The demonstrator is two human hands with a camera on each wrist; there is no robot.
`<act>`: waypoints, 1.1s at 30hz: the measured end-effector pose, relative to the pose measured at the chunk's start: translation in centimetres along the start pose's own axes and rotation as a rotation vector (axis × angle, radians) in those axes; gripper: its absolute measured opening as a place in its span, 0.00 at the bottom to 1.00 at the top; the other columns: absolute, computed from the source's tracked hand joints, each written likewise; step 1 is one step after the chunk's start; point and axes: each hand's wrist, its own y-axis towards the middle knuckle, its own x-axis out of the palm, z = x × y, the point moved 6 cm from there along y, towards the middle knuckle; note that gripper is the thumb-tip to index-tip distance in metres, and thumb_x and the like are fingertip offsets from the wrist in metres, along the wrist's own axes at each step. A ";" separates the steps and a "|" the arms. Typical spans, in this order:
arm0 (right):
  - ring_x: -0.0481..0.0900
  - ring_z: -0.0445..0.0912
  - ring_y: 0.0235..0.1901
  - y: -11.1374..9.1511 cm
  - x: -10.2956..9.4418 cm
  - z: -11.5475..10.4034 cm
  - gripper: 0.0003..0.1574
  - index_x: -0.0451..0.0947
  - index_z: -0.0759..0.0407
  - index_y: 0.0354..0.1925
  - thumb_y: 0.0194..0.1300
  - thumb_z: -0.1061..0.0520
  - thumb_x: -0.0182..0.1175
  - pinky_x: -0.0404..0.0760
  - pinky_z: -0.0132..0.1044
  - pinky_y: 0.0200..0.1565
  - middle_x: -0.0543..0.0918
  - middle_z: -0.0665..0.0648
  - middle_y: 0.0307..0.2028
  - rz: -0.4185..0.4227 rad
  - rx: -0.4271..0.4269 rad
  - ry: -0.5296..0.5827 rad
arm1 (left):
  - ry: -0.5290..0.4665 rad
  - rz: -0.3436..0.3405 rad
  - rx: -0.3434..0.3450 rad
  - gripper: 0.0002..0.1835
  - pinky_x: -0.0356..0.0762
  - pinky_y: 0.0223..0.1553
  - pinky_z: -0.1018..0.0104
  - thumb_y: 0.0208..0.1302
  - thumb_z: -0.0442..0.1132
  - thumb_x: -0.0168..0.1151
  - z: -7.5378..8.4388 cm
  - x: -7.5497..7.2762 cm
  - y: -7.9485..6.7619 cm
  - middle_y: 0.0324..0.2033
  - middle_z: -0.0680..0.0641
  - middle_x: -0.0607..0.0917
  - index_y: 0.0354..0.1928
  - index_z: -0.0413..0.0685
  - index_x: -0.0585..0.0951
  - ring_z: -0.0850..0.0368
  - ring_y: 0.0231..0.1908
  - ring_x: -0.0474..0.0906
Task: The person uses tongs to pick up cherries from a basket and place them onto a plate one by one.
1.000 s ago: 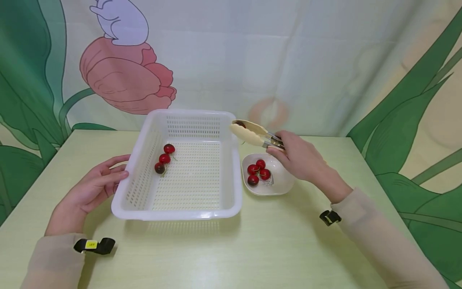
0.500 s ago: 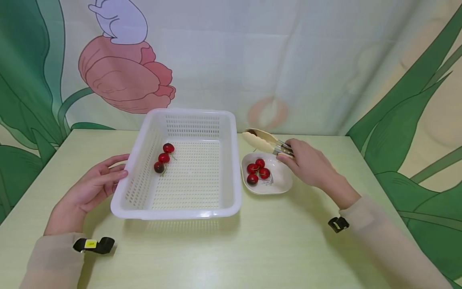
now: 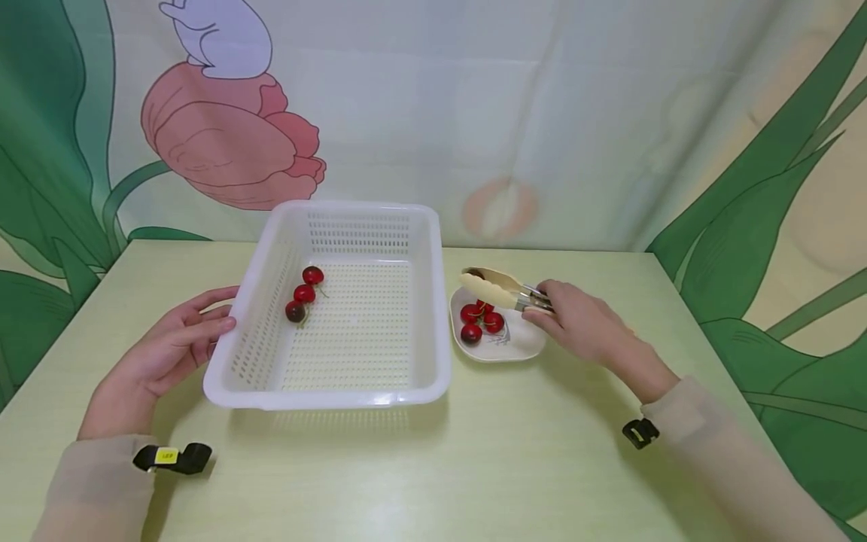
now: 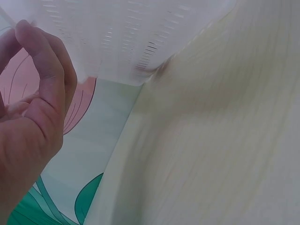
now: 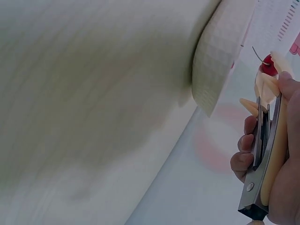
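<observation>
While the right hand [image 3: 584, 320] grips tongs [image 3: 494, 293] holding a cherry [image 5: 268, 68] (near the dish [image 3: 523, 340]), the left hand [image 3: 172, 345], I think, pinches the basket [image 3: 325, 400].

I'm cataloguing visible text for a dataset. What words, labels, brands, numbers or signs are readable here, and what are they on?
None can be read for certain.
Yellow label on the black left wrist strap: dark characters, too small and blurred.
Grey marking inside the white dish: too small to tell lettering from decoration.

the left hand [image 4: 40, 117] grips the edge of a white slotted basket [image 4: 117, 37] over a pale tabletop [image 4: 211, 150], a leaf-printed backdrop [image 4: 112, 103] beyond.
</observation>
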 end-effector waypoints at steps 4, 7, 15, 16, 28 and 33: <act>0.74 0.49 0.35 0.0 0.9 -0.1 0.32 0.72 0.62 0.55 0.75 0.36 0.57 0.76 0.43 0.32 0.77 0.53 0.37 -0.020 -0.004 -0.025 | -0.007 -0.005 -0.003 0.22 0.84 0.50 0.59 0.78 0.27 0.49 0.1 0.1 -0.1 0.56 0.50 0.85 0.68 0.54 0.70 0.52 0.50 0.87; 0.74 0.49 0.35 0.0 1.3 -0.2 0.31 0.72 0.63 0.54 0.75 0.37 0.58 0.76 0.43 0.32 0.77 0.54 0.37 -0.026 -0.012 -0.043 | -0.012 -0.008 -0.003 0.22 0.84 0.50 0.59 0.78 0.27 0.49 0.0 0.1 -0.1 0.56 0.49 0.85 0.68 0.54 0.71 0.52 0.49 0.87; 0.75 0.50 0.37 -0.2 1.9 -0.1 0.33 0.73 0.64 0.56 0.75 0.36 0.58 0.79 0.46 0.35 0.79 0.56 0.40 -0.032 -0.006 -0.068 | -0.012 -0.002 0.005 0.22 0.84 0.50 0.58 0.78 0.27 0.50 0.1 0.2 -0.1 0.55 0.49 0.85 0.67 0.54 0.71 0.52 0.49 0.87; 0.75 0.50 0.37 -0.2 2.0 -0.1 0.34 0.73 0.64 0.56 0.75 0.36 0.58 0.79 0.46 0.36 0.79 0.56 0.41 -0.034 -0.003 -0.068 | -0.011 -0.003 0.007 0.22 0.84 0.50 0.59 0.78 0.27 0.50 0.1 0.2 -0.1 0.56 0.49 0.85 0.67 0.54 0.71 0.52 0.50 0.87; 0.76 0.51 0.42 -0.1 2.1 0.0 0.44 0.69 0.66 0.63 0.74 0.30 0.54 0.80 0.46 0.41 0.79 0.57 0.47 -0.035 0.021 -0.027 | 0.002 0.006 0.003 0.22 0.84 0.50 0.59 0.78 0.27 0.50 0.1 0.1 -0.1 0.55 0.50 0.85 0.67 0.53 0.71 0.52 0.49 0.87; 0.76 0.50 0.40 0.2 1.4 0.0 0.46 0.70 0.66 0.63 0.73 0.27 0.52 0.80 0.45 0.40 0.80 0.57 0.46 -0.003 0.005 -0.017 | 0.008 0.008 0.005 0.22 0.84 0.50 0.59 0.78 0.27 0.50 0.0 -0.1 0.0 0.55 0.50 0.85 0.68 0.53 0.71 0.52 0.48 0.87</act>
